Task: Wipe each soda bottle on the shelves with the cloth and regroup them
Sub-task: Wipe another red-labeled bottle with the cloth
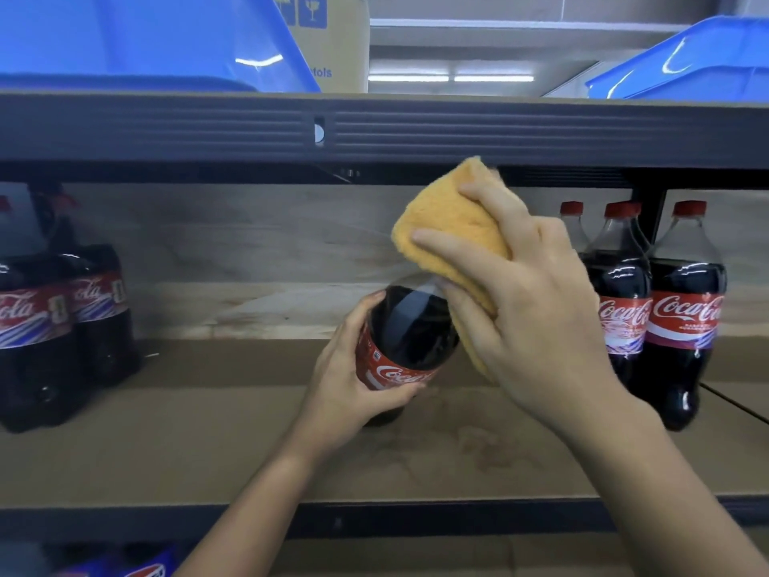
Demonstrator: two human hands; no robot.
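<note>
My left hand (347, 368) grips a cola bottle (405, 341) round its red label, low at the middle of the shelf (208, 451). The bottle tilts toward me, its base resting on the shelf. My right hand (528, 301) holds an orange cloth (451, 231) wrapped over the bottle's neck and cap, which are hidden beneath it. Three cola bottles (682, 318) with red caps stand upright at the right. At the left edge stand two more cola bottles (37, 326).
A dark upper shelf beam (374, 127) runs just above the cloth. Blue plastic bins (145, 39) and a cardboard box (333, 43) sit on the top shelf. Blue-labelled bottles (145, 570) show on the shelf below, at the bottom left.
</note>
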